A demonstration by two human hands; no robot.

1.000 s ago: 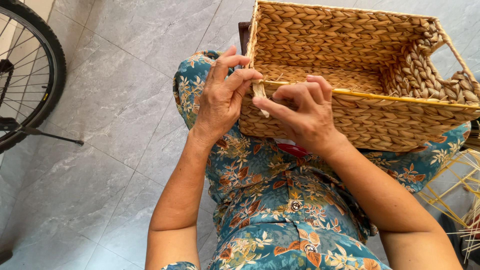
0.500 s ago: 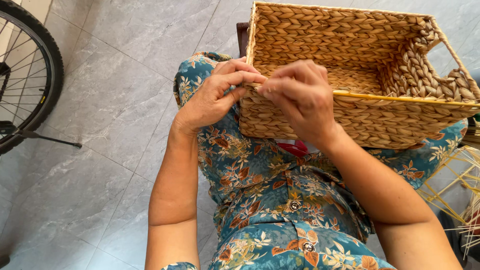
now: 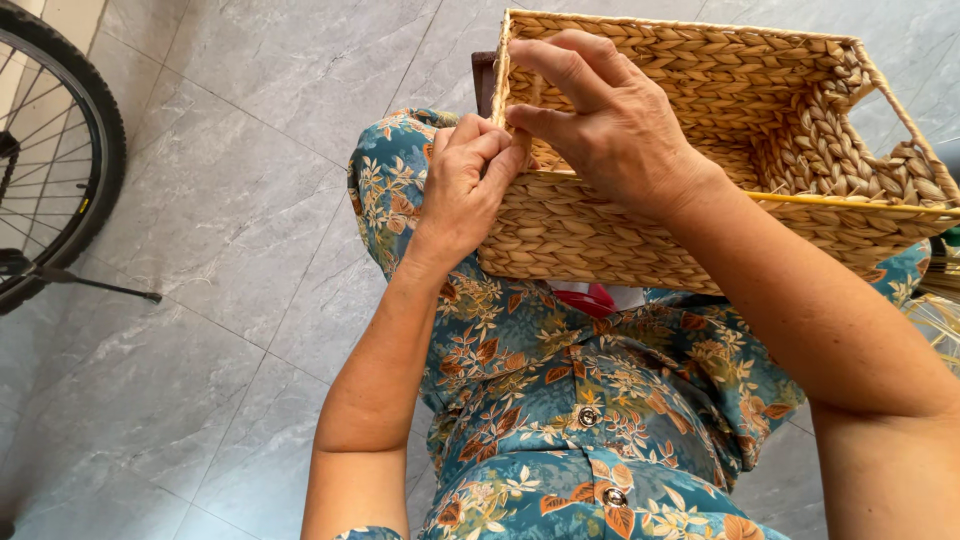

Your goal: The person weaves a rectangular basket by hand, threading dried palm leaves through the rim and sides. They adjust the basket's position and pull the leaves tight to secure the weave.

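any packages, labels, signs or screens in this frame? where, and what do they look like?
None in view. Only a rectangular woven straw basket on the person's lap, held at its near left corner by the left hand and right hand, plus a bicycle wheel at the left edge over grey floor tiles.

Head camera, looking steeply down over the person's lap.

There is one view only, so no overlap with another. The camera sits on the person's head and faces almost straight down and slightly forward, close over the forearms, which enter from the bottom edge. The left hand (image 3: 465, 185) and right hand (image 3: 610, 125) meet near the top centre, at the near left corner of the woven basket (image 3: 640, 235) resting on the lap. The basket's far rim touches the top edge; its right end runs out at the right edge. Grey floor tiles (image 3: 230, 230) fill the left half, with a bicycle wheel (image 3: 55, 160) cut off at the left edge.
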